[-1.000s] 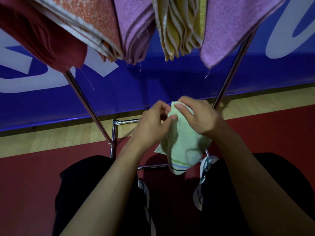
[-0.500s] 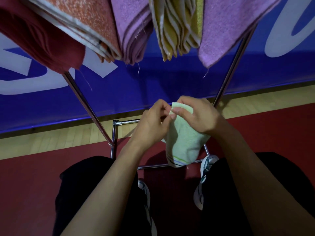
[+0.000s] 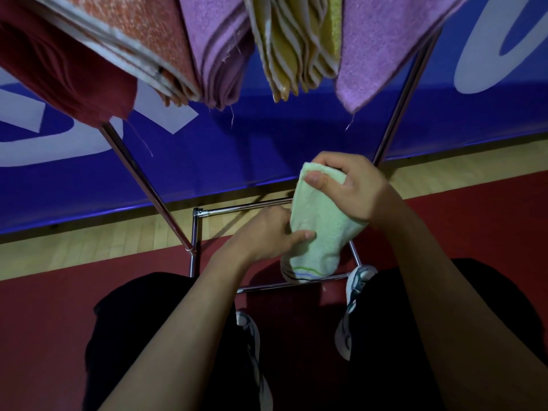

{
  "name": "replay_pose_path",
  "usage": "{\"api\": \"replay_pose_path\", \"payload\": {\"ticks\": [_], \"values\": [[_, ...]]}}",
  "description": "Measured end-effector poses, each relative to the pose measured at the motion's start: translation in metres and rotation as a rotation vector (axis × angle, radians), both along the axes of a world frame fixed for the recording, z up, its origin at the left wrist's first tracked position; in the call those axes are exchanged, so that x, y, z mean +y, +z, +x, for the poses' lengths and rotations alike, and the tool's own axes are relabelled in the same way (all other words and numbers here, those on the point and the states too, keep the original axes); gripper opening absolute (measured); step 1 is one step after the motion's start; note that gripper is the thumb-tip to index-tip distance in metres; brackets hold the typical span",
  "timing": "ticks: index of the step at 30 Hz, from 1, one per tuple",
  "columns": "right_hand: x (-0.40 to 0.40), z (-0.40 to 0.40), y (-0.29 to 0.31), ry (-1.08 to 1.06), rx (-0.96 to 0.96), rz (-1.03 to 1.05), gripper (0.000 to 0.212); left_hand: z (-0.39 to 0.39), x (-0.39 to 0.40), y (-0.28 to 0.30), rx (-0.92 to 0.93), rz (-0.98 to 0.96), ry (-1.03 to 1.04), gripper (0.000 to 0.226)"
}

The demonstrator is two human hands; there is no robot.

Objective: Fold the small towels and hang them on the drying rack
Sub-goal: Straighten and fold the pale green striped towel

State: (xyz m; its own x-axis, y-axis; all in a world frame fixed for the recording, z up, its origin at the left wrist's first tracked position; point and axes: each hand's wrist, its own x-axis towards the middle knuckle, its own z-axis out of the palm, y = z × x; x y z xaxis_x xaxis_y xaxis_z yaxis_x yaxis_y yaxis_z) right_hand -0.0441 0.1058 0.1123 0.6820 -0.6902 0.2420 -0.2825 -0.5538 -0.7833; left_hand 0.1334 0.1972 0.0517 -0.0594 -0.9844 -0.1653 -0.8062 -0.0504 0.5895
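Folding step in hand: left grip (image 3: 267, 235) pinching the pale green towel (image 3: 318, 229) mid-length, thumb on its face; right grip (image 3: 347, 185) above, clamping the folded top edge. Next, probably lifting to the drying rack (image 3: 394, 114) overhead, beside the hung towels (image 3: 213, 48). Soft, narrow, striped below.

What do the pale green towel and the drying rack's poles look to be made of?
The pale green towel, gripped by the right hand and the left hand, looks like soft terry cloth, probably cotton: fuzzy looped nap, limp drape, woven stripes near its hem. The drying rack looks like polished metal tubing, perhaps chromed steel: bright narrow highlights along thin round poles.
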Motion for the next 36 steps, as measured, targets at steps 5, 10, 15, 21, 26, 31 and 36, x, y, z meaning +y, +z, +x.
{"api": "replay_pose_path", "payload": {"ticks": [5,10,15,21,26,31,36], "values": [[-0.005,-0.016,0.012,-0.027,-0.139,0.060,0.018,0.000,0.003,-0.019,-0.206,0.152,-0.033,0.043],[-0.016,-0.039,0.013,-0.126,-0.137,-0.006,0.015,0.007,0.011,-0.027,-0.223,0.319,-0.047,0.046],[-0.022,-0.045,0.007,-0.183,-0.080,-0.019,0.015,0.010,0.014,-0.038,-0.204,0.355,-0.074,0.034],[-0.026,-0.059,0.007,-0.271,-0.112,-0.056,0.017,0.014,0.020,-0.039,-0.323,0.403,-0.107,0.036],[-0.022,-0.063,0.010,-0.257,-0.114,-0.055,0.020,0.014,0.021,-0.039,-0.341,0.426,-0.074,0.037],[-0.018,-0.056,0.014,-0.217,-0.119,-0.029,0.016,0.020,0.019,-0.046,-0.453,0.426,-0.019,0.038],[-0.011,-0.047,0.016,-0.117,-0.142,0.045,0.016,0.027,0.018,-0.050,-0.567,0.474,0.123,0.043]]}}
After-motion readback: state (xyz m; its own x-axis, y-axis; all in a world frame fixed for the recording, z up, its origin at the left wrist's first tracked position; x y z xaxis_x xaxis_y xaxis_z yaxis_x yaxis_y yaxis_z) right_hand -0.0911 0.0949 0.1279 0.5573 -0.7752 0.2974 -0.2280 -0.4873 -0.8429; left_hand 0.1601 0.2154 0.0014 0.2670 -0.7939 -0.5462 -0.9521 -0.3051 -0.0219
